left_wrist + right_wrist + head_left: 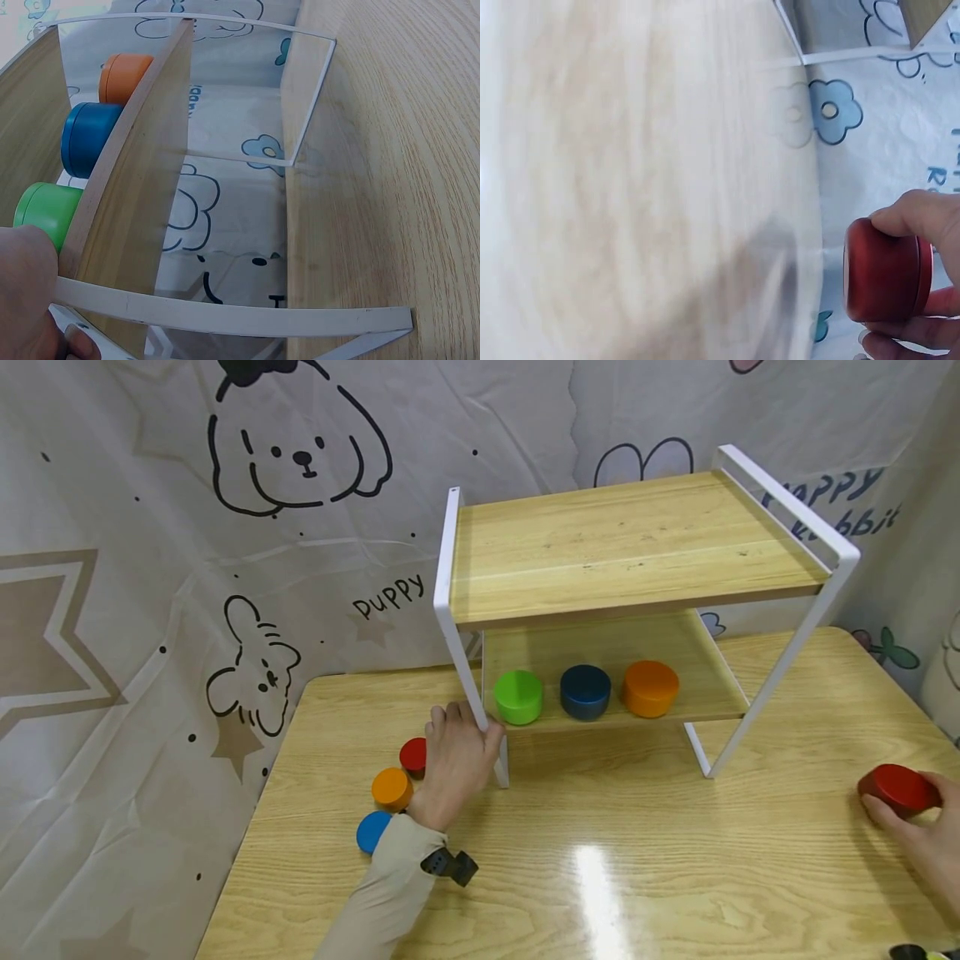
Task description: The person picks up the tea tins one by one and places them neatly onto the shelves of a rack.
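Patterned fabric [165, 635] hung behind a wood-grain tabletop [675, 877]. Head view: a white-framed two-tier shelf [637, 543] stood on the tabletop, its lower board bearing, from left to right, a green tin [518, 697], a dark blue tin [585, 692] and an orange tin [651, 688]. The left hand [457, 764] was clasped around the near left leg; beside that arm lay a partly hidden red tin [412, 755], another orange tin [392, 788] and a light blue tin [371, 832]. Near the right edge, the right hand [926, 835] gripped a larger-looking red tin [898, 788]; contact with the tabletop could not be determined. Left wrist view: the left hand met the frame just beside the green tin. Right wrist view: thumb and fingers pinched the larger-looking red tin from opposite sides.
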Available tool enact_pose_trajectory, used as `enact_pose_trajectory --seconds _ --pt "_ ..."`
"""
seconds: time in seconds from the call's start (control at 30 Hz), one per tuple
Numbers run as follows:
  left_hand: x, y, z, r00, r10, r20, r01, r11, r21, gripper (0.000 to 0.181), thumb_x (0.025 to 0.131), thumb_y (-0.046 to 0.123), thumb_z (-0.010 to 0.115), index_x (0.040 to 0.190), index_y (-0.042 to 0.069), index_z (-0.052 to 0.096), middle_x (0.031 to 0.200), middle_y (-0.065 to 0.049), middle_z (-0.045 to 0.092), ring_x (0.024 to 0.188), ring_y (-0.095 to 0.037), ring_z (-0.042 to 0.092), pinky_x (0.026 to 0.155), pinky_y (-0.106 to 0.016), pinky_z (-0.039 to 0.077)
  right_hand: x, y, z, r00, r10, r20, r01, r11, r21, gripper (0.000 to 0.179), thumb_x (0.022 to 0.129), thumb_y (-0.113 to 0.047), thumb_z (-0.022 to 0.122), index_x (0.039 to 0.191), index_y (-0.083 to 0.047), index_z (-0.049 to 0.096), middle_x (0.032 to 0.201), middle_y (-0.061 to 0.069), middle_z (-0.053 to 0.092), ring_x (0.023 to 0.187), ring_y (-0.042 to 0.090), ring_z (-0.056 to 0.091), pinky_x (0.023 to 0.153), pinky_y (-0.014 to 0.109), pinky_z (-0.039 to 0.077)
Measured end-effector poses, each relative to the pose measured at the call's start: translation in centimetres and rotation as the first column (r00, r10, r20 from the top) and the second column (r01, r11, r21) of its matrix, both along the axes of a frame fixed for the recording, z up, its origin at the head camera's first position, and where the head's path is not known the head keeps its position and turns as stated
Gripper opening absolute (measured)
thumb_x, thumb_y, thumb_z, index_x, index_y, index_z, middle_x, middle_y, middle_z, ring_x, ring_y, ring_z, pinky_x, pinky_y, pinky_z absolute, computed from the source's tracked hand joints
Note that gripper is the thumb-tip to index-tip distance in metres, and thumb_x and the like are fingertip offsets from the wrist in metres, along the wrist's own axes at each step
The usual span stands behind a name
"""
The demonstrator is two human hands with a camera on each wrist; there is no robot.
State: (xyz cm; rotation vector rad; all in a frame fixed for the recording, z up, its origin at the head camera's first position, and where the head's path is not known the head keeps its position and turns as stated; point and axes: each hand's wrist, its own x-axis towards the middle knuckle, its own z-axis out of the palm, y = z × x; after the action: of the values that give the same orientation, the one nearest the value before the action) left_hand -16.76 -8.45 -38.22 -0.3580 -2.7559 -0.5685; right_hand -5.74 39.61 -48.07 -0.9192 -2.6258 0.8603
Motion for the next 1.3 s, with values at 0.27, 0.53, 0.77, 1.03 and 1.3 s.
enact_pose_trajectory --seconds 0.27,0.53,0.77,1.03,1.3 --pt "0.1 0.0 0.0 1.000 -0.005 -0.015 0.005 1.000 -0.014 0.033 0.094 0.028 0.037 0.075 0.004 0.048 0.073 -0.013 0.047 0.068 -0.029 0.036 0.059 -0.031 0.026 -1.6 3.4 -4.0 0.983 0.140 -0.117 -0.115 0.972 0.203 0.087 0.083 -0.041 0.069 0.143 0.009 0.031 0.127 0.039 0.041 0.110 0.051 0.038 0.085 0.059 0.034" --pt "-0.1 0.1 0.1 1.000 -0.007 -0.002 0.007 1.000 -0.007 0.032 0.094 0.029 0.037 0.075 0.005 0.048 0.072 -0.011 0.045 0.068 -0.029 0.036 0.059 -0.030 0.025 -1.0 -2.0 2.0 0.918 0.297 -0.261 -0.203 0.920 0.334 0.071 0.076 -0.024 0.077 0.128 0.013 0.048 0.112 0.037 0.051 0.097 0.049 0.046 0.077 0.050 0.037" --pt "-0.2 0.0 0.2 1.000 -0.006 0.010 0.006 1.000 -0.019 0.033 0.095 0.029 0.036 0.074 0.005 0.047 0.073 -0.012 0.046 0.069 -0.029 0.037 0.060 -0.031 0.026 -0.4 -8.0 9.3 0.843 0.451 -0.291 -0.306 0.850 0.429 0.064 0.070 -0.028 0.081 0.112 0.014 0.057 0.099 0.035 0.057 0.082 0.045 0.051 0.065 0.046 0.037" --pt "-0.2 0.1 0.2 0.999 0.004 0.032 -0.004 1.000 -0.006 0.034 0.095 0.030 0.036 0.074 0.006 0.046 0.074 -0.011 0.047 0.071 -0.029 0.037 0.060 -0.031 0.026 -1.1 -9.8 10.9 0.770 0.535 -0.347 -0.365 0.816 0.448 0.060 0.064 -0.025 0.085 0.109 0.008 0.063 0.095 0.030 0.064 0.077 0.041 0.054 0.064 0.025 0.033" --pt "-0.1 0.0 -0.1 1.000 0.007 0.029 -0.007 1.000 0.001 0.033 0.095 0.030 0.036 0.075 0.005 0.047 0.074 -0.012 0.047 0.069 -0.029 0.037 0.059 -0.031 0.026 -1.3 -11.6 12.1 0.716 0.587 -0.377 -0.382 0.782 0.493 0.060 0.064 -0.030 0.083 0.109 0.006 0.065 0.090 0.025 0.067 0.067 0.029 0.052 0.057 0.009 0.029"
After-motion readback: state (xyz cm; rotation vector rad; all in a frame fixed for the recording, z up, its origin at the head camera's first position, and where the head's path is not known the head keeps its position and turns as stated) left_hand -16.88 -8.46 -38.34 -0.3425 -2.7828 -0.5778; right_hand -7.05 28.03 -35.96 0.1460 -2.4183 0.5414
